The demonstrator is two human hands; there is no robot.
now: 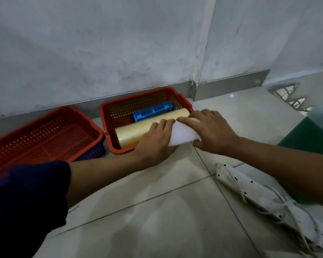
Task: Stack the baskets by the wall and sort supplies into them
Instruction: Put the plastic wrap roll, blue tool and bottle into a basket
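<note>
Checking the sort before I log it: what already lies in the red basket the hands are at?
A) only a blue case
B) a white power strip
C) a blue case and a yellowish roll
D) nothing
C: inside the red basket a blue case lies behind a yellowish roll; the white power strip lies on the floor.

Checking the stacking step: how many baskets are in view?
3. A red basket at left by the wall sits nested in a blue basket, only its corner showing. A second red basket stands to their right, holding supplies. More could be nested unseen.
</note>
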